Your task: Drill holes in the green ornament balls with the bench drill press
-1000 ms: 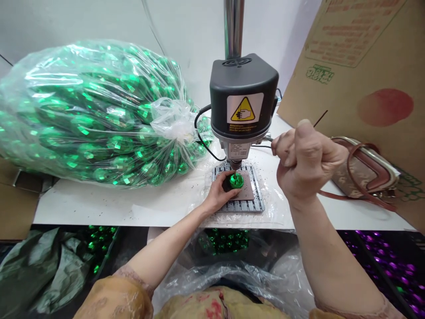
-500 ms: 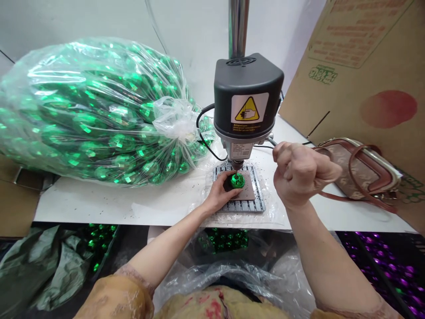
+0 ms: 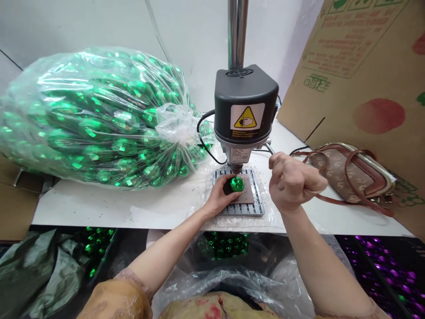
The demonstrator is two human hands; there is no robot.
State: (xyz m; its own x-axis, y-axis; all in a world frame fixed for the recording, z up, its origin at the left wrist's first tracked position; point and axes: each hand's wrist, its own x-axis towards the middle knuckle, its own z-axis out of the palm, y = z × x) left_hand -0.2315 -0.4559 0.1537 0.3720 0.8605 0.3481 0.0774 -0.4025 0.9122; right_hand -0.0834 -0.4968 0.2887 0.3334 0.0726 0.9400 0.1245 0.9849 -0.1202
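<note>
A shiny green ball [image 3: 237,184] sits on a brown pad [image 3: 246,195] over the slotted metal base [image 3: 258,207] of a drill press [image 3: 245,106]. My left hand [image 3: 221,195] grips the ball from the left, thumb in front and fingers behind. The drill chuck [image 3: 237,168] is directly above the ball, with the bit at its top; whether it has entered cannot be made out. My right hand [image 3: 294,180] is closed round the press lever [image 3: 269,148], right of the machine.
A big clear bag of green balls [image 3: 109,119] lies at the left on the white table [image 3: 99,204]. A handbag [image 3: 355,170] and a cardboard box [image 3: 361,88] stand at the right. Purple balls [image 3: 385,266] and green balls [image 3: 227,245] are below the table edge.
My right hand has moved slightly down and left with the lever. The view has shifted a little. My left hand still holds the green ball beneath the chuck.
</note>
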